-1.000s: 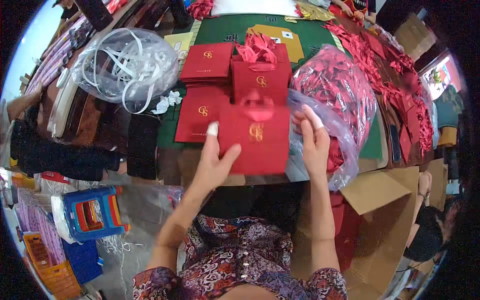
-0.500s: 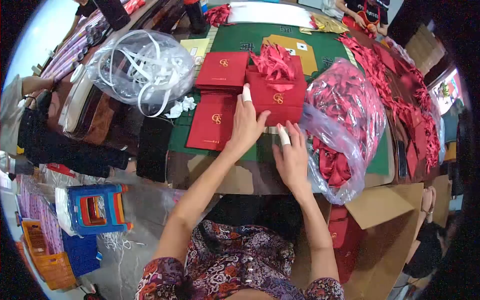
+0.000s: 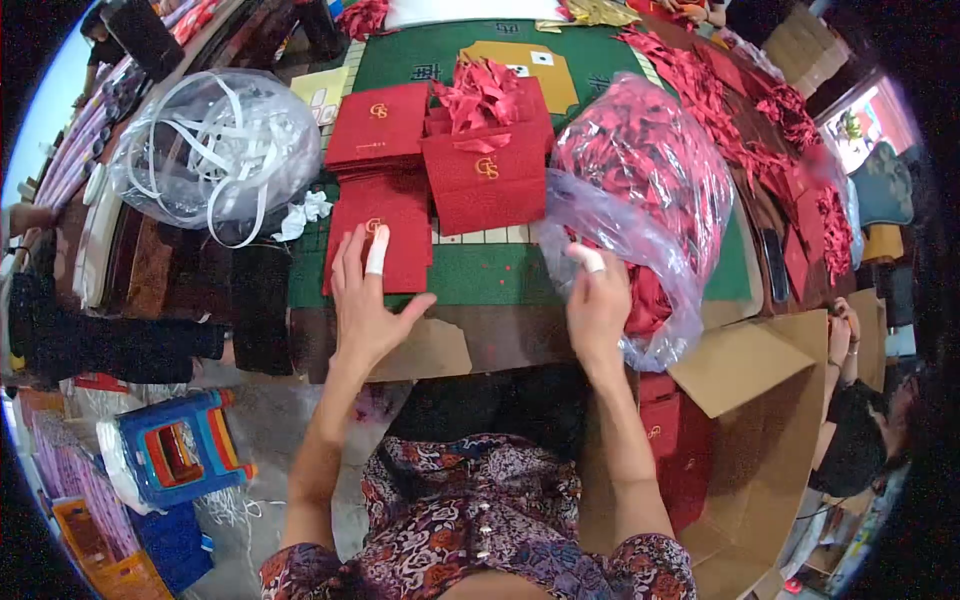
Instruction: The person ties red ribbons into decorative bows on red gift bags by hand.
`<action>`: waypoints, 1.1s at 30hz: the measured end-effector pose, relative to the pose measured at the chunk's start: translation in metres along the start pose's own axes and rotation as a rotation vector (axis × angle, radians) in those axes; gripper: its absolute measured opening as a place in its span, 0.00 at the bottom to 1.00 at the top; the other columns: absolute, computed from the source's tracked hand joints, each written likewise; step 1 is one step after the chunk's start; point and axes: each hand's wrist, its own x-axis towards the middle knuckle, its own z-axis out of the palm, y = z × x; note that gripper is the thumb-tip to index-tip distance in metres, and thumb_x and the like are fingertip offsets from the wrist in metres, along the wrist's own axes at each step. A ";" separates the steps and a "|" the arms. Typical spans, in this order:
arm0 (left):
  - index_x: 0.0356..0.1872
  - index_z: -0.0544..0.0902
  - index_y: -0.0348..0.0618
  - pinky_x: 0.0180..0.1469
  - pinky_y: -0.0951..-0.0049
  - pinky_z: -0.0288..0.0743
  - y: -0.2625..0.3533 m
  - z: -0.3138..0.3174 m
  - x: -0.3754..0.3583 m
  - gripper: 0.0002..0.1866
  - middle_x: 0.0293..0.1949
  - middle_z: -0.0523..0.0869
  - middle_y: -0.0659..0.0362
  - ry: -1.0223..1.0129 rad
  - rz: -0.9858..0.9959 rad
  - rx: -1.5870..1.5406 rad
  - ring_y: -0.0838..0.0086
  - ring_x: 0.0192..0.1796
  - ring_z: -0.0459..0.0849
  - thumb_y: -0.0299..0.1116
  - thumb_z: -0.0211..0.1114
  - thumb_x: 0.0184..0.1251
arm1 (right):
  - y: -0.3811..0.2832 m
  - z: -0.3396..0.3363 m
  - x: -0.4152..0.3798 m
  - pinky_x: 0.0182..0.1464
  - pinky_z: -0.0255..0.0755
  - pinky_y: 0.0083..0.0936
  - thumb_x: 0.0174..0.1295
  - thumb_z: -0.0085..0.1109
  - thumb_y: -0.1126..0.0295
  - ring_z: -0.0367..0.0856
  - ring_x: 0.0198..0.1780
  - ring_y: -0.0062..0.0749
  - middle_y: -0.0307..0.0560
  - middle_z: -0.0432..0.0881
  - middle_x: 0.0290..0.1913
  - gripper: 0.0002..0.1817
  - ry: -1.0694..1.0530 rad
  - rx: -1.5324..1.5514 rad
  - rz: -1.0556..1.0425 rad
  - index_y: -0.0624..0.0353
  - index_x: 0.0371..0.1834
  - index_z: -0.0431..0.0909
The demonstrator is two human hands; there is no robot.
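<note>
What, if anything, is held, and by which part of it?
The left hand, spread over the red pile, holds nothing. For the right hand, at the plastic bag, I cannot tell.

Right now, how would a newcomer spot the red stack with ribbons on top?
Start at the big green mat. Near its middle, just left of the bulging plastic bag, sits the red stack. Unlike the two red piles to its left, it has a loose tuft of red ribbons on top.
</note>
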 end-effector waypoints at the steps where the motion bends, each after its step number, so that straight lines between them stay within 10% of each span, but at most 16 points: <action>1: 0.75 0.64 0.40 0.73 0.47 0.58 -0.001 -0.002 -0.006 0.50 0.74 0.62 0.40 -0.002 0.002 -0.002 0.41 0.74 0.60 0.46 0.79 0.53 | 0.011 -0.004 0.001 0.51 0.73 0.41 0.58 0.59 0.83 0.80 0.47 0.51 0.54 0.83 0.44 0.15 0.001 -0.003 0.002 0.56 0.47 0.84; 7: 0.74 0.68 0.43 0.75 0.50 0.58 -0.019 0.010 -0.030 0.34 0.73 0.70 0.47 -0.116 -0.025 -0.043 0.47 0.74 0.66 0.31 0.65 0.66 | 0.052 -0.003 0.000 0.53 0.72 0.41 0.60 0.59 0.78 0.79 0.49 0.53 0.54 0.84 0.44 0.13 -0.193 -0.245 -0.061 0.54 0.46 0.86; 20: 0.50 0.89 0.50 0.60 0.56 0.72 0.035 0.009 -0.090 0.15 0.57 0.85 0.59 -0.089 0.123 -0.092 0.56 0.59 0.80 0.30 0.72 0.60 | -0.002 -0.032 -0.016 0.59 0.73 0.37 0.63 0.61 0.83 0.81 0.54 0.48 0.53 0.84 0.49 0.11 -0.049 0.154 -0.153 0.60 0.47 0.82; 33: 0.67 0.73 0.39 0.63 0.52 0.63 -0.010 0.012 -0.009 0.37 0.57 0.76 0.46 -0.040 -0.085 0.071 0.51 0.60 0.72 0.46 0.74 0.60 | -0.029 -0.043 -0.041 0.60 0.74 0.41 0.60 0.66 0.81 0.83 0.46 0.46 0.49 0.85 0.41 0.12 -0.120 0.244 -0.199 0.56 0.46 0.83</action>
